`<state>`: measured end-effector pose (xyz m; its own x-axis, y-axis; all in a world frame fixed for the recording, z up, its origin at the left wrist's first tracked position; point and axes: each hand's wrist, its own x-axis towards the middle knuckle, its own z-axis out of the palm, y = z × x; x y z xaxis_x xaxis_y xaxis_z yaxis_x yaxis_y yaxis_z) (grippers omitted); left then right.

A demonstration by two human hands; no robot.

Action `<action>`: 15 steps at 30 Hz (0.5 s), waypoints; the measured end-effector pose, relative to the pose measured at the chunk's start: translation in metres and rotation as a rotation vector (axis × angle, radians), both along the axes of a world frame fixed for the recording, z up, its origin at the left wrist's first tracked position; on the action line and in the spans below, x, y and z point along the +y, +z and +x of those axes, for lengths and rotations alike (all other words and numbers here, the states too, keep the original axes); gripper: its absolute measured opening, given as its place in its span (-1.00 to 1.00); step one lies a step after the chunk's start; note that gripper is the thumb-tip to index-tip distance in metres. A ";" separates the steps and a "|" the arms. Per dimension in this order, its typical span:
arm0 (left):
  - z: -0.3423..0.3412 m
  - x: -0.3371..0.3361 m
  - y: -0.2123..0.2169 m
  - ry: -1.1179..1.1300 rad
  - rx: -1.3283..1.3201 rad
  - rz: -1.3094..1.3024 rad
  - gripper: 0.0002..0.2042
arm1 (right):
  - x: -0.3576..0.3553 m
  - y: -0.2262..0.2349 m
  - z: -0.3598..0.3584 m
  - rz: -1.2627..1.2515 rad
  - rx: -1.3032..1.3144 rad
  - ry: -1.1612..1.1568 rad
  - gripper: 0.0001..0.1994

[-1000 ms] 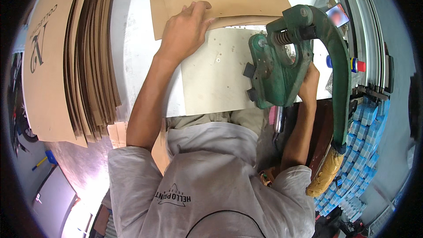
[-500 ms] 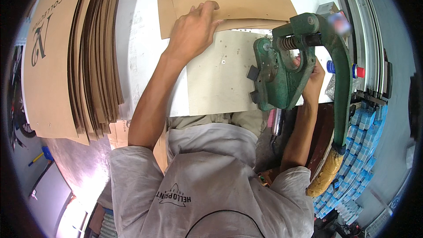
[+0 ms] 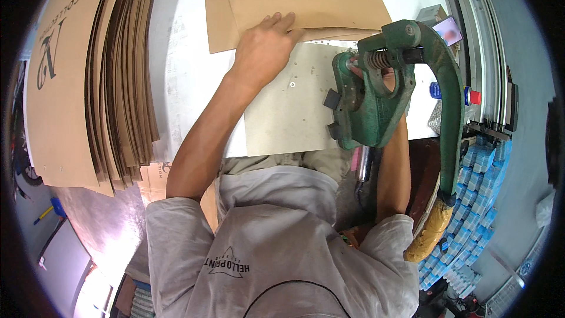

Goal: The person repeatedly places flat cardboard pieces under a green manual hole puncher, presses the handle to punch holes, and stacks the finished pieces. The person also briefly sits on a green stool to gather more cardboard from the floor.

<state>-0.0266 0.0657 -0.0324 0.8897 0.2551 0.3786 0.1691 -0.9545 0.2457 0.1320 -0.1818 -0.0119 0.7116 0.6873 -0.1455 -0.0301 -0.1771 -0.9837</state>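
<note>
Left hand [image 3: 265, 50] is lying over the near edge of the brown paper bag [image 3: 306, 0], can't tell if it's pinching. That edge is running crosswise toward the green press [image 3: 374, 121], where the right hand [image 3: 389, 80] is sitting half-hidden, grip unreadable.

That lever press [image 3: 371, 121] is deep green, its grip [image 3: 431, 234] mustard yellow; the paper bag [image 3: 300, 0] is tan with black print, the sheet [image 3: 288, 121] cream, the bench [image 3: 188, 82] white.
</note>
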 end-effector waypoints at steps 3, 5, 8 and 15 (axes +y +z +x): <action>0.001 0.003 -0.001 0.013 -0.057 -0.046 -0.50 | 0.000 0.006 0.000 0.020 0.026 0.007 -0.68; 0.002 0.005 0.001 0.020 -0.091 -0.065 -0.51 | -0.005 0.007 0.007 0.008 -0.008 -0.032 -0.76; 0.004 0.000 0.013 -0.024 -0.197 -0.174 -0.62 | -0.014 0.004 0.024 -0.080 -0.105 -0.140 -0.85; 0.013 -0.035 0.031 -0.151 -0.234 -0.235 -0.65 | 0.002 0.004 0.007 0.048 0.221 -0.243 -0.87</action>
